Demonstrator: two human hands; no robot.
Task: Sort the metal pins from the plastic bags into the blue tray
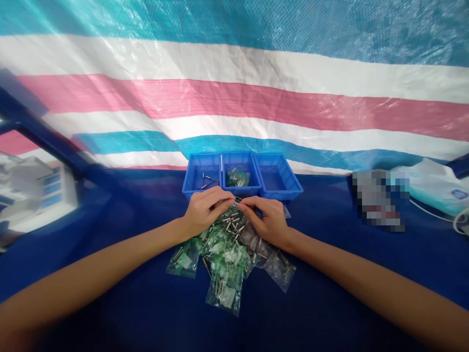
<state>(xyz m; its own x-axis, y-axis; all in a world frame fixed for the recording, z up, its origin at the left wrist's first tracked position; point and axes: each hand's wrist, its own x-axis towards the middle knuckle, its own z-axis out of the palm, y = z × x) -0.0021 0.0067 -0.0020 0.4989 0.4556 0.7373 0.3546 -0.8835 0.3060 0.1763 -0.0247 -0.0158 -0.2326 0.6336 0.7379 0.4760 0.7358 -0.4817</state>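
My left hand (205, 210) and my right hand (270, 220) meet fingertip to fingertip above a heap of small packets, just in front of the blue bins. Both are closed in a pinch; what lies between the fingertips is too small to make out. Beneath them are loose silvery metal pins or screws (234, 227), spread over green-tinted plastic bags (231, 256). One such bag (185, 261) lies at the heap's left, with metal pieces inside. On the right side is a greyish transparent bag (280, 269) with brass-coloured pieces.
Three blue plastic bins stand in a row behind the heap. The left bin (194, 171) holds a few metal pins, the middle bin (234, 157) a green bag. A white device (54, 195) stands at left; a white-blue plastic bag (432, 186) and cable lie at right.
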